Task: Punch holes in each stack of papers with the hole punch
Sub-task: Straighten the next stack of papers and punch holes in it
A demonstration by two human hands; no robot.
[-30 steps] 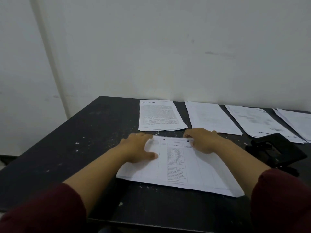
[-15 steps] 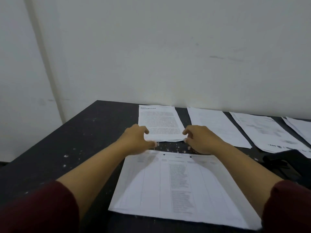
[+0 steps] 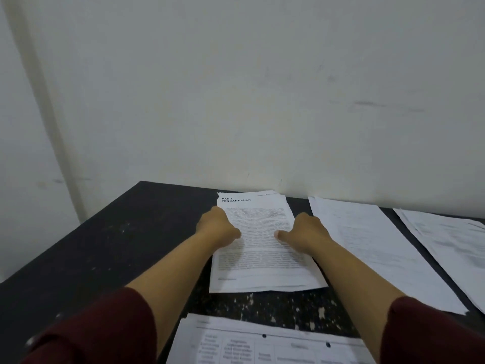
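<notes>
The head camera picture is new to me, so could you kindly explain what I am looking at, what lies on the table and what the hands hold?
There is no machine here: a person wears one wide-angle camera on the head, looking forward and down, so the two forearms in dark red sleeves are their own. On the black table lies a text stack headed "BAB I PENDAHULUAN". The left hand grips its left edge and the right hand grips its right edge, thumbs on the page. At the bottom lies a table-printed stack with two punched holes. Two more stacks lie to the right. White paper specks dot the table. The hole punch is out of view.
</notes>
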